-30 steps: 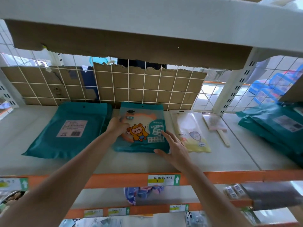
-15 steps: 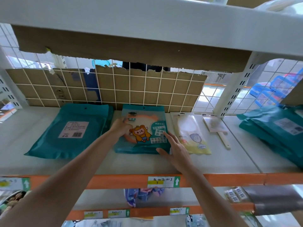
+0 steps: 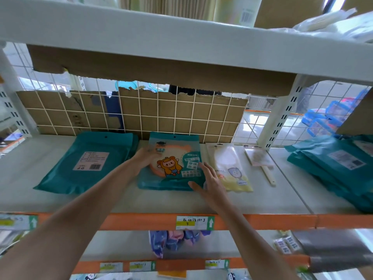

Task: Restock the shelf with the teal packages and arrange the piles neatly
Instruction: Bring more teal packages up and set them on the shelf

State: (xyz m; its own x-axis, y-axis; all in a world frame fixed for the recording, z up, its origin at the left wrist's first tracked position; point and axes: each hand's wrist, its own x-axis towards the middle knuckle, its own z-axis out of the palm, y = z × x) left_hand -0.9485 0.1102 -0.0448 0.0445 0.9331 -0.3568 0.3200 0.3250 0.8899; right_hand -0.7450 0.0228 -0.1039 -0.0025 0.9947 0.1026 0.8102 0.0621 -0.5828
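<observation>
A pile of teal packages with a cartoon print (image 3: 177, 174) lies in the middle of the white shelf (image 3: 153, 201). My left hand (image 3: 144, 157) rests on the pile's upper left part, fingers spread flat. My right hand (image 3: 210, 181) touches the pile's lower right corner with straight fingers. To the left lies another teal pile (image 3: 90, 164), label side up. A third heap of teal packages (image 3: 339, 168) sits tilted at the far right.
A yellowish clear packet (image 3: 230, 168) and a pink brush pack (image 3: 260, 160) lie right of the middle pile. Behind stand a wire grid and cardboard backing (image 3: 181, 116). The orange shelf edge (image 3: 262, 221) carries a price label (image 3: 194, 222). A lower shelf holds more goods.
Both hands stay on the cartoon-print pile with hardly any shift. The view has tilted up a little, showing more of the shelf above.
</observation>
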